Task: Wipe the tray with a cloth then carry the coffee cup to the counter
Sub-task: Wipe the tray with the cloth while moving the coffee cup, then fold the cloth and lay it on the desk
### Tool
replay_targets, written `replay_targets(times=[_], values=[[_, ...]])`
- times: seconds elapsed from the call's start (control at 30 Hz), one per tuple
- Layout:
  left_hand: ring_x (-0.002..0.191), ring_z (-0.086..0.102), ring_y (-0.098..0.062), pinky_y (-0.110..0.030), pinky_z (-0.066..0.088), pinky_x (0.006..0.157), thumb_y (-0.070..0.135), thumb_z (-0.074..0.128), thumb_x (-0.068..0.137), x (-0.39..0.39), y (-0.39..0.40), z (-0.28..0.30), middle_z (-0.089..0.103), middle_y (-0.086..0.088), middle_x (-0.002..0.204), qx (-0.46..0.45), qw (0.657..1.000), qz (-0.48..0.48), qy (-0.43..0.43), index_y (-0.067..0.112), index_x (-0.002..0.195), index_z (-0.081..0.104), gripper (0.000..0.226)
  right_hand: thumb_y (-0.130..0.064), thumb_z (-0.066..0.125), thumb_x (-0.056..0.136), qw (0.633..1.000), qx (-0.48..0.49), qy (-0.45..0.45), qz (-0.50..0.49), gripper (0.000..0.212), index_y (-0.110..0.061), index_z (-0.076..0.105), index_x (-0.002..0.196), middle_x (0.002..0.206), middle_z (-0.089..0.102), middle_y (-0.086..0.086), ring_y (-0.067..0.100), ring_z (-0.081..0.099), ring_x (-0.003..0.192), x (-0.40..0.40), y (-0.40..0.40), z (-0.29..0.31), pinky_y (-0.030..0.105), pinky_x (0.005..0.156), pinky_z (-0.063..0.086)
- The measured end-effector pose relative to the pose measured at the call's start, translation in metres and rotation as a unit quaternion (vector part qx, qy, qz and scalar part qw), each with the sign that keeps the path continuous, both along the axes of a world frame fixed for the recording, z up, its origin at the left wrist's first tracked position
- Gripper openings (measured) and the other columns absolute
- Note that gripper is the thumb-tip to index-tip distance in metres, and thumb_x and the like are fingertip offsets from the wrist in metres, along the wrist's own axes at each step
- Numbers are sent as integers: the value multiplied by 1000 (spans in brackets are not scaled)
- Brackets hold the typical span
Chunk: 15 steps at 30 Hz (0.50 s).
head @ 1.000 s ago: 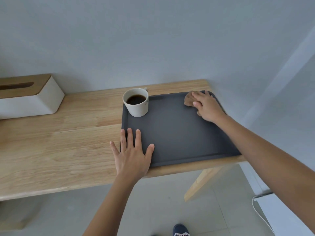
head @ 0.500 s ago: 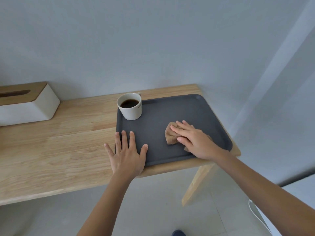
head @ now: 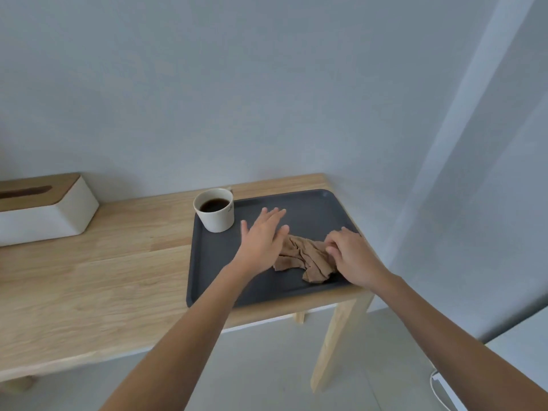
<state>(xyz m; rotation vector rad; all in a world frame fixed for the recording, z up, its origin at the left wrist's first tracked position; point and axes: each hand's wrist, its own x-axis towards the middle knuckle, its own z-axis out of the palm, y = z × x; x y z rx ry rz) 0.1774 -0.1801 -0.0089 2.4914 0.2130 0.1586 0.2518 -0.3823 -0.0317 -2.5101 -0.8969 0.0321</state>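
Observation:
A dark grey tray (head: 213, 262) lies on the right end of a wooden table (head: 103, 277). A white cup of black coffee (head: 214, 213) stands in the tray's far left corner. A crumpled brown cloth (head: 305, 258) lies on the tray near its front right. My right hand (head: 351, 256) rests on the cloth's right end, fingers curled on the fabric. My left hand (head: 262, 238) hovers over the tray's middle, fingers spread, just right of the cup and at the cloth's left edge; it holds nothing.
A white tissue box with a wooden lid (head: 41, 210) sits at the table's far left against the wall. The table's right edge and a wooden leg (head: 335, 345) are close to the tray. A white cable (head: 439, 387) lies on the floor at lower right.
My left hand left the tray's near left edge and moved up over the tray toward the cloth. The cloth has spread out flatter, and my right hand slid to its right end.

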Motion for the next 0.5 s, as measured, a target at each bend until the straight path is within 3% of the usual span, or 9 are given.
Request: replay_targets(times=[0.07,0.13,0.17,0.23,0.37,0.43,0.5], values=[[148,19,-16,-47,15,120,38,36,100,14,0,14,30,-1,157,-133,987,-80,33,31,148,29,49,-16,46,96,997,68,36,14,11,-21,52,88,82,62,-4,12,57,78,-1,4,28,30,75,45],[138,39,-10,-37,29,116,36,44,99,18,4,30,44,1,149,-241,955,-156,68,32,146,33,49,-16,47,96,993,105,39,47,10,-20,54,90,76,58,-11,2,54,71,-2,8,62,23,65,41],[129,47,-8,-35,35,112,32,47,98,17,8,39,54,-1,140,-253,946,-185,80,31,145,38,47,-17,48,96,991,112,39,67,11,-20,56,90,75,58,-12,0,54,70,-3,11,79,20,64,39],[112,58,-10,-33,43,104,26,53,96,12,19,55,65,-8,118,-253,940,-211,86,26,138,49,42,-17,50,95,985,119,49,112,13,-20,61,92,82,65,-12,-1,59,77,-3,19,108,19,69,42],[108,62,-25,-37,45,102,26,68,86,-8,48,82,61,-29,113,-221,951,-210,59,12,117,64,34,-18,54,94,973,120,67,185,13,-23,66,92,89,71,-12,2,66,87,-7,38,152,23,80,46],[97,62,-15,-29,48,92,20,69,85,-25,59,93,63,-24,100,-225,953,-198,39,-2,107,63,32,-17,55,94,966,119,68,219,12,-21,67,92,89,72,-11,2,66,88,-12,52,169,22,83,46],[105,61,-17,-37,47,96,22,68,86,-45,69,100,62,-24,110,-251,952,-173,33,1,112,60,34,-17,55,94,957,120,78,251,13,-20,67,93,91,72,-9,4,67,88,-19,68,182,24,84,48]])
